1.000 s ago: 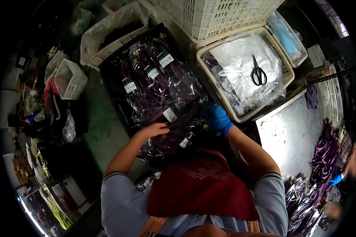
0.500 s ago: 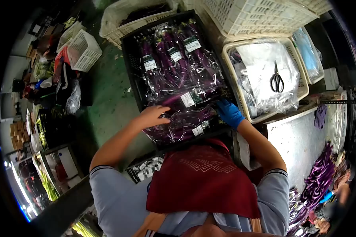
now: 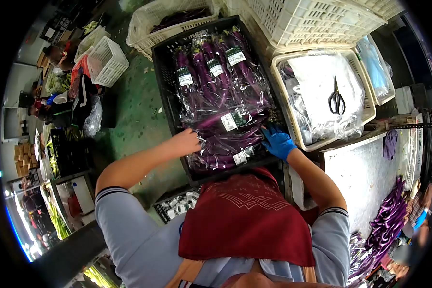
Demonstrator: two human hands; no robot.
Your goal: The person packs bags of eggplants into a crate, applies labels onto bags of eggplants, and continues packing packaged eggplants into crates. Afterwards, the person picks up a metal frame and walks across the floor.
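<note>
A black crate in front of me holds several clear bags of purple eggplants with white labels. Three labelled bags lie lengthwise at the far end, and bags lie crosswise nearer to me. My bare left hand is at the left end of the nearest crosswise bag of eggplants, its fingers curled against the plastic and the tips partly hidden. My right hand, in a blue glove, rests at the right end of these bags beside the crate wall, fingers stretched and slightly apart.
A cream basket at right holds plastic bags and black scissors. Stacked white crates stand behind it. Another basket of eggplants is at the far left. Loose eggplants lie at lower right, near another person's blue-gloved hand.
My left hand has gone from spread over the near bag to curled at its left end, with the left elbow swung outward. My right hand stays at the right end, its fingers shifted slightly.
</note>
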